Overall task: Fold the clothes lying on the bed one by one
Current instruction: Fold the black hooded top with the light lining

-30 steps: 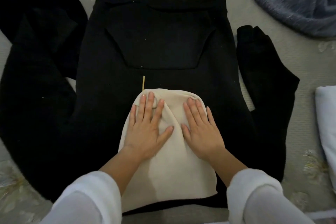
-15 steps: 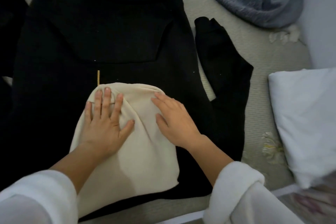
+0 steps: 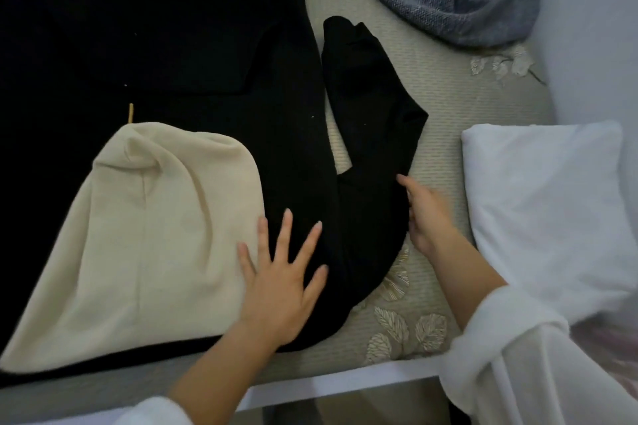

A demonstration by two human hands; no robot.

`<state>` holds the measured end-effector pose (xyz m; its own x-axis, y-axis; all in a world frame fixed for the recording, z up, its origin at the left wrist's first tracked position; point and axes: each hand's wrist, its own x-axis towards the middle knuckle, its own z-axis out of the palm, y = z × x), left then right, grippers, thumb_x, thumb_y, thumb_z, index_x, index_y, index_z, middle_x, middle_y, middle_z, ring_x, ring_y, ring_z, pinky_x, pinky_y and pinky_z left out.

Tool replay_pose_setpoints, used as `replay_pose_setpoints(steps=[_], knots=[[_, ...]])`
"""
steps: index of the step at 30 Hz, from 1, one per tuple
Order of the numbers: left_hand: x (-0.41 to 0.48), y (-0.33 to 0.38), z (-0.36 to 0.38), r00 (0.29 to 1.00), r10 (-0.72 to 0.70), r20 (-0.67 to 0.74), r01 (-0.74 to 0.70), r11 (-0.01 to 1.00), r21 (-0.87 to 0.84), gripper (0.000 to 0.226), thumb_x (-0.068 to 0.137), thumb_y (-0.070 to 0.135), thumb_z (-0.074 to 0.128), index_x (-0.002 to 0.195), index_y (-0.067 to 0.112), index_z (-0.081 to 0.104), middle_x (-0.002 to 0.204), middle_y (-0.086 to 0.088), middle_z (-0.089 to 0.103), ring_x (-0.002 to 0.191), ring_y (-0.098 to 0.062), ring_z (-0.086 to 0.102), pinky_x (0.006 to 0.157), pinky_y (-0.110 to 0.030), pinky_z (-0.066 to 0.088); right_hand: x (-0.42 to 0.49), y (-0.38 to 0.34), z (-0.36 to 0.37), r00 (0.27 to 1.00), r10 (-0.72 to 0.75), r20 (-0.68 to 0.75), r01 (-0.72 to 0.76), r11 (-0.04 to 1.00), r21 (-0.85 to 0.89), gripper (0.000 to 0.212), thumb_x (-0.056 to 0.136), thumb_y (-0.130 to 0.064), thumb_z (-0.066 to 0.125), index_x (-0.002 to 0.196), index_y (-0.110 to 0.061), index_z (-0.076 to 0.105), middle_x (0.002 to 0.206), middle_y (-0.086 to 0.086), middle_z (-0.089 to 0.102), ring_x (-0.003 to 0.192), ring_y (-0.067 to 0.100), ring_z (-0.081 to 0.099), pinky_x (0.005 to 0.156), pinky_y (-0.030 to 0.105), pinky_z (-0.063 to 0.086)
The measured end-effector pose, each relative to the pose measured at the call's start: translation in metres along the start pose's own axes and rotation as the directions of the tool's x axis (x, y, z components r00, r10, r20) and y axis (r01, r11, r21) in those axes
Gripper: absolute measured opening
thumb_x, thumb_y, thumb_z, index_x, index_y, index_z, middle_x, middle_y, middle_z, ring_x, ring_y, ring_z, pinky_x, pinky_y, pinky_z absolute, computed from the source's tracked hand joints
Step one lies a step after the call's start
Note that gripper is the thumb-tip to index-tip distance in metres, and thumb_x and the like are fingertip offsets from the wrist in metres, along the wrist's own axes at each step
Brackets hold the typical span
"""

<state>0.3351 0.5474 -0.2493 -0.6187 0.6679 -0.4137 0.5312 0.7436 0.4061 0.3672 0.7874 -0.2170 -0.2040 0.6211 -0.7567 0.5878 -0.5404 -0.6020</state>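
Black hoodie [image 3: 172, 45] lies flat on the bed [image 3: 445, 103], cream hood [image 3: 148, 235] folded onto its near middle. Left hand [image 3: 279, 290] open, splayed flat beside the hood: use it as anchor. Right hand [image 3: 428, 214] touches the sleeve [image 3: 373, 134] edge, grip unclear; fold the sleeve left, crease straight.

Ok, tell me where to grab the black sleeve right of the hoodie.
Pinch the sleeve at its cuff end, coming from the bedsheet on its right. It lies flat, bent at the elbow, with its outer edge free, so it would likely swing over the hoodie.
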Motion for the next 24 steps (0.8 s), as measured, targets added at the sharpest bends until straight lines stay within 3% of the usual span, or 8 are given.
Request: replay_pose_setpoints(steps=[2,4,6,9,14,18,21,24], knots=[[-0.001,0.002,0.012,0.998,-0.016,0.068,0.009,0.995,0.103,0.061,0.084,0.067,-0.008,0.136,0.048,-0.035,0.150,0.004,-0.040,0.132,-0.029,-0.045,0.108,-0.061,-0.014,-0.009,-0.013,-0.004,0.978,0.117,0.171,-0.135,0.986,0.101,0.029,0.085,-0.025,0.063,0.108,-0.010,0.068,0.103,0.010,0.073,0.097,0.024,0.068,0.075,0.033,0.054],[0.002,-0.001,0.014,0.996,-0.022,0.088,0.008,0.988,0.153,0.062,0.084,0.066,-0.008,0.134,0.047,-0.038,0.146,0.004,-0.045,0.130,-0.030,-0.047,0.107,-0.062,-0.015,-0.018,-0.025,-0.014,0.976,0.064,0.207,-0.097,0.983,0.155,0.025,0.080,-0.022,0.062,0.101,-0.011,0.070,0.093,0.005,0.074,0.089,0.021,0.069,0.071,0.030,0.054],[0.002,-0.002,0.013,0.995,-0.019,0.103,0.003,0.988,0.156,0.063,0.084,0.067,-0.006,0.135,0.048,-0.037,0.145,0.006,-0.047,0.130,-0.029,-0.047,0.106,-0.060,-0.017,-0.030,-0.030,-0.028,0.978,-0.201,-0.060,0.209,0.960,0.187,0.008,0.072,-0.017,0.063,0.079,-0.017,0.068,0.068,-0.006,0.067,0.071,0.012,0.063,0.062,0.026,0.049],[0.002,-0.001,0.012,0.990,-0.021,0.140,-0.003,0.985,0.171,0.064,0.086,0.067,0.000,0.134,0.048,-0.037,0.145,0.006,-0.047,0.129,-0.029,-0.048,0.106,-0.061,-0.017,-0.054,-0.022,-0.048,0.809,-0.523,-0.270,0.553,0.831,0.048,0.020,0.070,-0.010,0.063,0.060,-0.024,0.053,0.056,-0.013,0.050,0.060,0.005,0.047,0.059,0.023,0.042],[0.002,-0.001,0.013,0.986,-0.045,0.162,0.010,0.978,0.209,0.065,0.084,0.068,-0.003,0.133,0.046,-0.040,0.142,0.004,-0.051,0.127,-0.030,-0.050,0.105,-0.061,-0.020,-0.042,0.009,-0.048,0.975,-0.099,-0.200,0.140,0.970,0.200,0.023,0.091,-0.007,0.046,0.071,-0.017,0.050,0.068,0.001,0.048,0.059,0.011,0.046,0.059,0.030,0.036],[0.004,-0.001,0.015,0.985,-0.047,0.169,0.009,0.976,0.219,0.066,0.080,0.069,-0.008,0.132,0.046,-0.041,0.141,0.004,-0.052,0.127,-0.029,-0.050,0.103,-0.061,-0.022,-0.026,0.014,-0.045,0.971,0.230,0.058,-0.230,0.855,0.464,0.028,0.101,-0.027,0.039,0.111,-0.011,0.060,0.102,0.009,0.064,0.100,0.025,0.060,0.092,0.041,0.049],[0.004,-0.001,0.017,0.985,-0.053,0.163,0.016,0.976,0.218,0.066,0.079,0.072,-0.012,0.132,0.046,-0.041,0.140,0.005,-0.052,0.127,-0.029,-0.050,0.103,-0.060,-0.023,-0.021,-0.001,-0.039,0.957,0.176,0.230,-0.278,0.781,0.559,0.044,0.095,-0.049,0.044,0.109,-0.015,0.068,0.111,0.015,0.069,0.100,0.032,0.067,0.077,0.043,0.054],[0.004,-0.002,0.018,0.985,-0.057,0.160,0.023,0.978,0.207,0.066,0.076,0.072,-0.015,0.132,0.047,-0.041,0.141,0.006,-0.052,0.127,-0.028,-0.050,0.101,-0.059,-0.025,-0.021,-0.029,-0.028,0.967,-0.031,0.253,-0.157,0.709,0.687,0.037,0.092,-0.041,0.055,0.094,-0.012,0.078,0.109,0.014,0.071,0.101,0.028,0.069,0.084,0.042,0.056]])
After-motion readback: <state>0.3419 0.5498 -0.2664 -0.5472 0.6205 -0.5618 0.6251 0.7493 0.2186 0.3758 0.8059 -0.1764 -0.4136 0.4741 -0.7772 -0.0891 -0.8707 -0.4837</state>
